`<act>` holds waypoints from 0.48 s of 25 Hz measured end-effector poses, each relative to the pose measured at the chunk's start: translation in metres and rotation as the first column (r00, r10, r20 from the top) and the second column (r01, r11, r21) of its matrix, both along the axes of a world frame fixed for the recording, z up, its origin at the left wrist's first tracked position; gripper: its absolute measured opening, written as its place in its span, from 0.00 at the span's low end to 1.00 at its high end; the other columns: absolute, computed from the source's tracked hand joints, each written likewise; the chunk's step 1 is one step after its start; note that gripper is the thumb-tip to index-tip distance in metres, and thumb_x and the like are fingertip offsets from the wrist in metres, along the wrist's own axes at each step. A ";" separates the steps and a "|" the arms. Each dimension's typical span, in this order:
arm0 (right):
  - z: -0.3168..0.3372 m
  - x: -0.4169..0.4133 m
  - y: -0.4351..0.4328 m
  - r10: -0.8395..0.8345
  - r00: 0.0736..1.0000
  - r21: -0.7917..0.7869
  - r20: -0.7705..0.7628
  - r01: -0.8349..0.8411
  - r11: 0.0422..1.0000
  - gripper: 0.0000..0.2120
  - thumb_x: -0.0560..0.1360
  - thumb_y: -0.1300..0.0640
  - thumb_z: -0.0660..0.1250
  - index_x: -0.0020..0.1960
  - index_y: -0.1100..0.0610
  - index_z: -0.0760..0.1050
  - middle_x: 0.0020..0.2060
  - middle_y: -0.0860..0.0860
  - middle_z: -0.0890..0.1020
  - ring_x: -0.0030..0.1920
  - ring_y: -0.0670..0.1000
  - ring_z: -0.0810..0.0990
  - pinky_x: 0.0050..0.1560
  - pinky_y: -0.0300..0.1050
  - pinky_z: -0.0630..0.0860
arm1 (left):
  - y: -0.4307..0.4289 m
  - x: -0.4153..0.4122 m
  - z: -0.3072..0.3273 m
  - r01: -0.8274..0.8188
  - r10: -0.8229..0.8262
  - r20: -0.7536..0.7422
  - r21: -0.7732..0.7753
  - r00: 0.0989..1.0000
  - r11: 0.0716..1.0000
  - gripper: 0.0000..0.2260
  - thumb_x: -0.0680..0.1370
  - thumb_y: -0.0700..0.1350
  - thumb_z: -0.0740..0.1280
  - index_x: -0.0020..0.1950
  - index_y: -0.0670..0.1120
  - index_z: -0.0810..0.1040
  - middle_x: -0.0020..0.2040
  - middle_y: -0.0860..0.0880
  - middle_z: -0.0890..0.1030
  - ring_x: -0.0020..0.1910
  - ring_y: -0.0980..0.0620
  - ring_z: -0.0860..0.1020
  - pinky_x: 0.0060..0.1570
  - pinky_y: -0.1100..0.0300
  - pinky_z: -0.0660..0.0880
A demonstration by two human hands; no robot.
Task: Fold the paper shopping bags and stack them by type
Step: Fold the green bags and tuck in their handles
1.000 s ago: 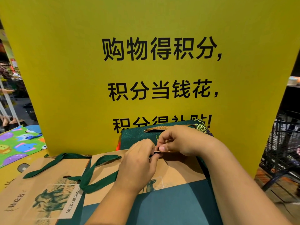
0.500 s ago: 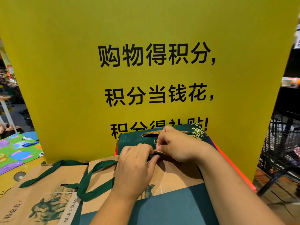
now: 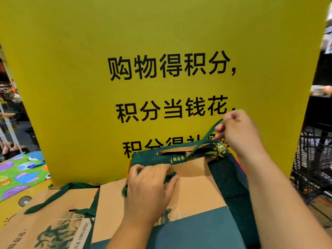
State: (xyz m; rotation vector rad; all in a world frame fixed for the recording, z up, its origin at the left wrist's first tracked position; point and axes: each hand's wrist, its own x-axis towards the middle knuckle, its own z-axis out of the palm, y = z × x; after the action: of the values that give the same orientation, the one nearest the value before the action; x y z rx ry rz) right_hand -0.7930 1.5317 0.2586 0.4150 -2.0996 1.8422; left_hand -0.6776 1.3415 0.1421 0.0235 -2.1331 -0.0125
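Kraft bag (image 3: 194,191) lies flat at centre, mouth away from the person, its top edge over a dark green bag (image 3: 228,180).

Green ribbon handle (image 3: 206,139) runs taut from the bag's mouth up to the right hand (image 3: 239,130). Grip there: fingertips pinched together on the ribbon's loop end, hand raised well above the bag. Likely drawn out straight so it can be laid flat or tucked in, not left bunched under the fold.

Left hand (image 3: 150,187) sits on the bag's upper left. Its grip is curled round a second green ribbon (image 3: 169,177) and presses it to the paper, probably pinning the bag against the right hand's pull.

The dark green bag has a gold-brown handle (image 3: 179,150) lying across its top.

To the left, just beside, another kraft bag (image 3: 53,212) of the same print lies flat: the like-type pile, by my reading.

Behind: yellow sign (image 3: 89,87). Wire cart (image 3: 314,159) at right, colourful mat (image 3: 19,173) at left.
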 end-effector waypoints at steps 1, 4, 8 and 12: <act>0.004 -0.004 0.009 -0.015 1.000 -0.112 0.002 0.015 0.994 0.09 0.85 0.58 0.54 0.49 0.51 0.70 0.41 0.52 0.82 0.34 0.48 0.81 0.34 0.41 0.71 | 0.000 0.000 0.000 -0.007 0.007 0.022 0.011 1.000 1.000 0.11 0.76 0.59 0.69 0.52 0.54 0.81 0.43 0.59 0.82 0.43 0.56 0.80 0.51 0.53 0.70; 0.010 -0.015 0.037 0.006 1.000 -0.458 0.015 0.002 0.889 0.11 0.85 0.60 0.53 0.47 0.52 0.69 0.40 0.53 0.80 0.34 0.46 0.83 0.35 0.40 0.74 | -0.002 -0.001 0.000 -0.019 0.016 0.061 0.056 0.998 0.998 0.13 0.76 0.62 0.66 0.54 0.57 0.80 0.46 0.61 0.83 0.45 0.59 0.79 0.52 0.54 0.69; 0.008 -0.028 0.054 0.208 0.977 -0.753 0.042 -0.106 0.649 0.11 0.84 0.63 0.54 0.46 0.55 0.70 0.37 0.53 0.80 0.33 0.48 0.83 0.33 0.38 0.77 | -0.003 -0.002 -0.001 -0.019 0.013 0.070 0.093 0.997 0.995 0.14 0.76 0.63 0.64 0.54 0.57 0.81 0.47 0.62 0.83 0.46 0.60 0.79 0.52 0.56 0.67; 0.006 -0.032 0.046 0.321 0.947 -0.886 -0.010 -0.157 0.437 0.10 0.84 0.63 0.53 0.47 0.55 0.69 0.30 0.50 0.83 0.38 0.50 0.84 0.34 0.38 0.79 | -0.004 -0.005 -0.002 0.006 -0.016 0.066 0.142 0.998 0.990 0.14 0.77 0.63 0.61 0.51 0.58 0.82 0.48 0.64 0.83 0.47 0.62 0.79 0.51 0.56 0.66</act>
State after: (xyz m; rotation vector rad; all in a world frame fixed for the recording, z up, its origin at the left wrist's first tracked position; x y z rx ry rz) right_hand -0.8250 1.5780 0.2650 0.2848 -0.8553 2.8890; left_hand -0.6824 1.3376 0.1405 0.0969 -2.1963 -0.1724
